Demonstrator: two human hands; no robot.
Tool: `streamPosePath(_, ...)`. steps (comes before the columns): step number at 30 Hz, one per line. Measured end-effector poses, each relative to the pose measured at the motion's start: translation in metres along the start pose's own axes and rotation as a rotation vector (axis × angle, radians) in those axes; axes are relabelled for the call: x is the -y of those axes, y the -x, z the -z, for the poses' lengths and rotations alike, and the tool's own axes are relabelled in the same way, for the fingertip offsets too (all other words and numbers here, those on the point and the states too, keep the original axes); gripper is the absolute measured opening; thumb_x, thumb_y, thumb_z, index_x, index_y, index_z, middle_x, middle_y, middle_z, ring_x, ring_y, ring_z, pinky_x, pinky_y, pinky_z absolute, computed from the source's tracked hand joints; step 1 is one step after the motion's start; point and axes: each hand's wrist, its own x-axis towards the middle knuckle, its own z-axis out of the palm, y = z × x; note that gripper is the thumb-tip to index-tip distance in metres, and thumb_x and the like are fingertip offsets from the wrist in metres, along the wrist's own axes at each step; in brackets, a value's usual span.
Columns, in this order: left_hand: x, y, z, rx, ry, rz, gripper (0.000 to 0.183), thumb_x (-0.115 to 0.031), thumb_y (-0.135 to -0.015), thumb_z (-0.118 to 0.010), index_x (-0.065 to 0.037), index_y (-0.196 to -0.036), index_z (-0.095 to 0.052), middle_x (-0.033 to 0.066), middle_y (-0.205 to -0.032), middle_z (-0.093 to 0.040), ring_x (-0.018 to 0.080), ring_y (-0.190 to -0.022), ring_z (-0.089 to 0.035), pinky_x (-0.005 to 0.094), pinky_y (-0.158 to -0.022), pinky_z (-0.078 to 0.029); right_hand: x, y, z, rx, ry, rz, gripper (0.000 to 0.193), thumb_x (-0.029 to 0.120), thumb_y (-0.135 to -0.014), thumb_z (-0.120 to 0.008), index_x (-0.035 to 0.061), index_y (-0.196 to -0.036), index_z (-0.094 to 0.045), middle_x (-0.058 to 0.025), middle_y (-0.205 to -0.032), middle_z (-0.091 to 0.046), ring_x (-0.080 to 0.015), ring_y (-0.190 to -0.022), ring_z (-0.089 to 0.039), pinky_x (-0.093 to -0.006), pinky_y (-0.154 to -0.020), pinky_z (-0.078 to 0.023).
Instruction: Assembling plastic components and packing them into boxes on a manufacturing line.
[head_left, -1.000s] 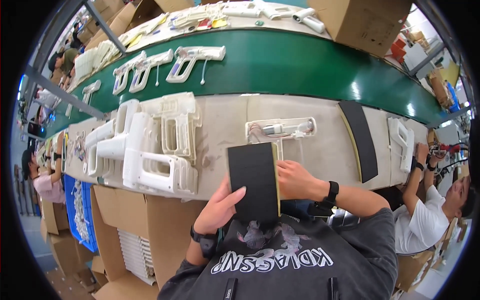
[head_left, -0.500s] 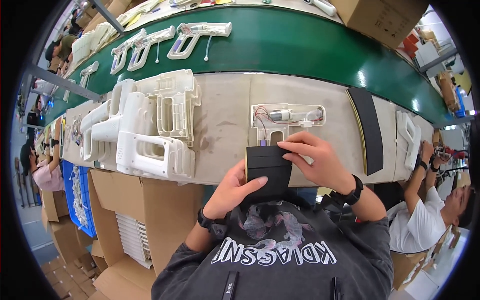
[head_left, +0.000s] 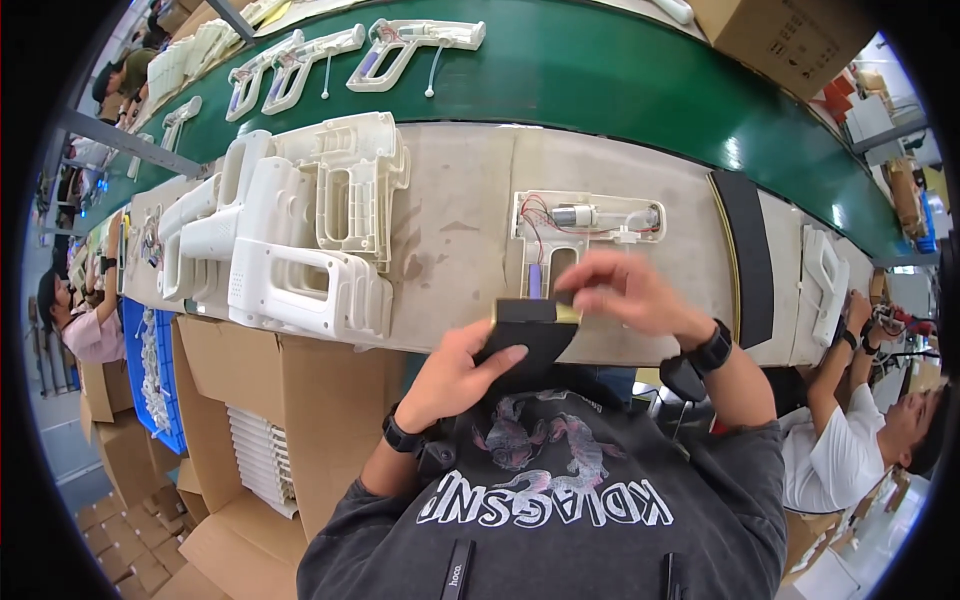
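My left hand [head_left: 455, 375] grips a black foam sheet [head_left: 535, 345] close to my chest, thumb across its face. A strip along the sheet's top edge is partly lifted, and yellow backing [head_left: 568, 314] shows at its right end. My right hand [head_left: 630, 295], blurred, is closed at that corner, its fingertips pinching a small dark end of the foam strip. Just beyond my hands lies an open white gun-shaped housing half [head_left: 590, 217] with red wires, a silver motor and a purple cylinder [head_left: 535, 280] in its handle.
White housing shells [head_left: 290, 240] are stacked at the left of the table. Another curved black foam sheet [head_left: 742, 260] lies to the right. Several wired housings rest on the green conveyor [head_left: 560, 85]. Cardboard boxes [head_left: 340, 420] stand below left; a co-worker [head_left: 850, 440] sits at right.
The foam sheet has tilted, and its top strip has come partly away, exposing yellow backing. My right hand has shifted slightly right. The whole view has moved a little.
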Motion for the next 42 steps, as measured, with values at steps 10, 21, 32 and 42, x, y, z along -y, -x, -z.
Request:
streamPosePath(10, 0.011, 0.01, -0.007, -0.082, 0.458, 0.132, 0.041, -0.005, -0.1, -0.061, 0.003, -0.139, -0.051, 0.0065, -0.124, -0.067, 0.0117, -0.111, -0.062, 0.0296, -0.098, -0.051, -0.035, -0.044, 0.033, -0.462, 0.787, 0.239, 0.029, 0.0, -0.082, -0.073, 0.0038, -0.11, -0.069, -0.0089, -0.109, -0.064, -0.0289, -0.105, -0.058, -0.0384, -0.094, -0.047)
streamPosePath(21, 0.006, -0.004, -0.015, -0.119, 0.446, 0.117, 0.044, -0.005, -0.1, -0.061, 0.002, -0.141, -0.049, 0.0061, -0.124, -0.065, 0.0111, -0.108, -0.062, 0.0292, -0.096, -0.052, 0.015, -0.015, -0.022, -0.174, 0.49, 0.346, 0.03, 0.005, -0.084, -0.077, 0.0055, -0.113, -0.071, -0.0092, -0.103, -0.065, -0.0263, -0.097, -0.063, -0.0362, -0.082, -0.053)
streamPosePath(32, 0.02, 0.017, -0.006, 0.1, 0.007, 0.104, 0.038, -0.002, -0.098, -0.061, 0.002, -0.135, -0.055, 0.0064, -0.117, -0.069, 0.0096, -0.104, -0.061, 0.029, -0.093, -0.051, 0.001, 0.001, -0.037, 0.211, 0.413, 0.208, 0.032, 0.002, -0.089, -0.069, 0.0006, -0.12, -0.063, -0.0132, -0.108, -0.061, -0.0324, -0.097, -0.062, -0.0381, -0.083, -0.054)
streamPosePath(42, 0.019, 0.036, 0.007, -0.045, 0.418, 0.25, 0.039, -0.004, -0.099, -0.061, 0.004, -0.137, -0.054, 0.0049, -0.123, -0.067, 0.0106, -0.111, -0.061, 0.0287, -0.098, -0.049, -0.019, -0.034, -0.006, 0.17, 1.063, 0.504, 0.05, -0.003, -0.074, -0.062, 0.0049, -0.124, -0.061, -0.0074, -0.123, -0.055, -0.0264, -0.114, -0.054, -0.037, -0.099, -0.05)
